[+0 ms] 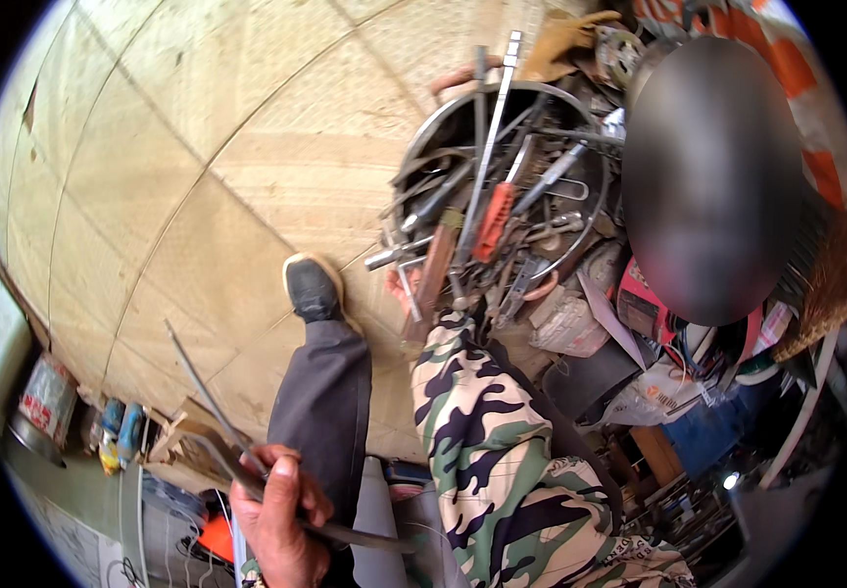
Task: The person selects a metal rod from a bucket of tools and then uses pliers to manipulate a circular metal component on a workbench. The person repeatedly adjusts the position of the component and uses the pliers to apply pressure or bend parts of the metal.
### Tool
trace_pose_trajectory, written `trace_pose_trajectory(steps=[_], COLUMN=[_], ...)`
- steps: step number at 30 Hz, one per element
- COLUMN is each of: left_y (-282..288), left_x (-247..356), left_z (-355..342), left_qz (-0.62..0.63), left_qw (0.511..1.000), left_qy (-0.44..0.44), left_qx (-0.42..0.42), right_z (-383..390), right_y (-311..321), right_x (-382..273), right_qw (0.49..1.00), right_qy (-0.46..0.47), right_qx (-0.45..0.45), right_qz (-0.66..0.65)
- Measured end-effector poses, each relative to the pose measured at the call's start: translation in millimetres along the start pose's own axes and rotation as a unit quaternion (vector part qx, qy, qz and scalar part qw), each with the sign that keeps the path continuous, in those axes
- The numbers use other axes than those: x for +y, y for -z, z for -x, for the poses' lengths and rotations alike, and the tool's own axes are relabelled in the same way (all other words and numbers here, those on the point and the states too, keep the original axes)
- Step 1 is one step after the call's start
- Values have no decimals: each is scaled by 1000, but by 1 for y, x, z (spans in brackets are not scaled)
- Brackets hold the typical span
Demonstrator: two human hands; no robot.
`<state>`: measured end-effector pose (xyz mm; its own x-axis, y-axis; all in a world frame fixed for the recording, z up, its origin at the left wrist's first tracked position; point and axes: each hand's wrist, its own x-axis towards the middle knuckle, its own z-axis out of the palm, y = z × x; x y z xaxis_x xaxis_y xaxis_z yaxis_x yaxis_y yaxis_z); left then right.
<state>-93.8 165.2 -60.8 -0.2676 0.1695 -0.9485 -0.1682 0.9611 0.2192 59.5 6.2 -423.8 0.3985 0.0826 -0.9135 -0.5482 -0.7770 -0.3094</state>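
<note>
My left hand [281, 514] is closed around dark, slender metal bars [232, 467], one of them bent at its end; I cannot tell whether they are joined. A round metal tub [421, 132] heaped with tools stands ahead. My right hand [402, 290], below a camouflage sleeve, is at the tub's near edge, mostly hidden behind a flat brown bar [437, 260]. What its fingers do is unclear. From the heap stick out a long silver ratchet-like handle [494, 122], a red-handled tool [494, 223] and several grey wrenches and sockets.
Right of the tub are a large blurred dark oval shape [712, 186], a pink-red case [644, 304] and mixed clutter. A tan glove [565, 44] lies beyond the rim. My shoe [314, 289] rests on tan flooring. At lower left are a metal can [46, 397] and small bottles [129, 431].
</note>
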Motion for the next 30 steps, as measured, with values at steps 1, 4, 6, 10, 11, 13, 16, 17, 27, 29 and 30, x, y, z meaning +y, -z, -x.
trace_pose_trajectory(steps=[1,4,6,10,11,13,16,17,27,29,30], left_y=[-2,-11,-13,-34,-42,-47,-69,-70,-32,-9,1], left_x=[1,0,-19,-22,-27,-35,-40,-42,-124,-145,-156], left_z=[0,-1,-10,-4,-2,-7,-5,-4,23,66,95], left_qz=[-1,-18,-28,-68,-90,-119,-130,-146,-98,-97,-107], left_qw=[1000,999,996,994,992,988,987,984,977,978,979], left_qy=[1,-35,-78,-71,-77,-79,-65,-74,-5,26,26], left_qx=[-6,-13,-21,-37,-30,-59,-73,-72,-187,-185,-172], right_z=[3,8,19,80,100,144,193,212,269,325,363], right_y=[0,2,14,40,53,83,93,91,154,184,203], right_x=[-2,-16,-25,-16,-14,12,-20,-44,-118,-109,-111], right_qw=[999,987,973,949,947,979,993,990,955,957,944], right_qy=[-21,-74,-101,-195,-216,-160,-69,-54,178,98,50], right_qx=[-1,-8,-2,6,9,-25,34,65,-88,-221,-305], right_qz=[-38,-145,-206,-248,-238,-126,-94,-114,219,158,117])
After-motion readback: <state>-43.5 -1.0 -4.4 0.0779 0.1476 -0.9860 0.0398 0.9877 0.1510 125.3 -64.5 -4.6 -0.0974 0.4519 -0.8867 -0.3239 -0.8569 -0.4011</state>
